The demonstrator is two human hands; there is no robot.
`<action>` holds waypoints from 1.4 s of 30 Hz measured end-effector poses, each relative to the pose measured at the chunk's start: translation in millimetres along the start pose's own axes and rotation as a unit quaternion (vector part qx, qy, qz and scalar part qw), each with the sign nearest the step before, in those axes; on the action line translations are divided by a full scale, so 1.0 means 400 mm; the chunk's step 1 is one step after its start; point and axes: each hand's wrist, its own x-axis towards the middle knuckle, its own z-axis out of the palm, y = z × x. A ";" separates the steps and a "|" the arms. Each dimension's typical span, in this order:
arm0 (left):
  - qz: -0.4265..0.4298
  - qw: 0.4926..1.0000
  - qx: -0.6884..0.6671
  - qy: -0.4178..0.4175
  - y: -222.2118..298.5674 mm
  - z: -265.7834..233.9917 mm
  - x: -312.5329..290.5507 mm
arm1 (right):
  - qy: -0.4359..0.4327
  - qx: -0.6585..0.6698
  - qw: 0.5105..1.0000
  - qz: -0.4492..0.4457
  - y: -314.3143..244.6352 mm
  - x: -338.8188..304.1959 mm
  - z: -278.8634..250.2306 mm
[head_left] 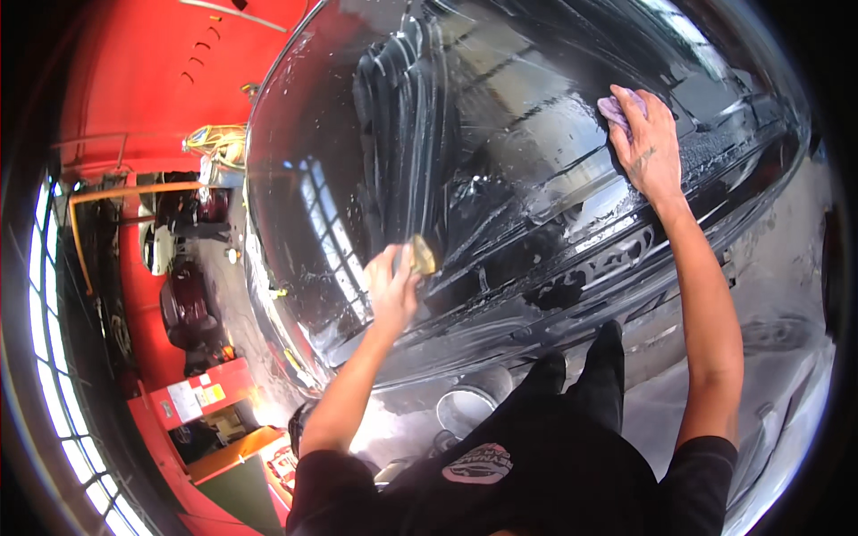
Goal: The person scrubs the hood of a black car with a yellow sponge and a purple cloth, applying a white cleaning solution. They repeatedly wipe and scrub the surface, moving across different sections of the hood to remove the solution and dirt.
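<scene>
Left hand (391,284) grips a yellow squeegee (423,255); right hand (645,143) presses a purple cloth (615,109) flat on the black car (500,161).

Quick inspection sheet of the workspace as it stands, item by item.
Surface: black car hood, glossy and wet, with streaked film lying across it.
Job's things: small yellowish squeegee on the hood; purple cloth pressed flat to the hood.
Clutter: round metal bucket on the floor by the person's legs.
Hands: left hand grips the squeegee; right hand lies spread over the cloth.
Cables: nothing seen.
Surroundings: red walls, windows at left, dark red parked car, wet concrete floor.
</scene>
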 end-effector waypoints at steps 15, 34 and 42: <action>0.034 0.999 0.018 0.003 -0.029 0.018 -0.003 | 0.037 -0.023 0.997 0.057 -0.016 -0.060 0.015; 0.080 0.994 0.055 0.047 -0.032 0.062 0.083 | 0.068 0.001 0.997 0.037 -0.021 -0.057 0.022; 0.159 0.985 -0.012 0.070 0.071 0.123 0.398 | 0.080 0.005 0.997 0.001 -0.001 -0.048 0.042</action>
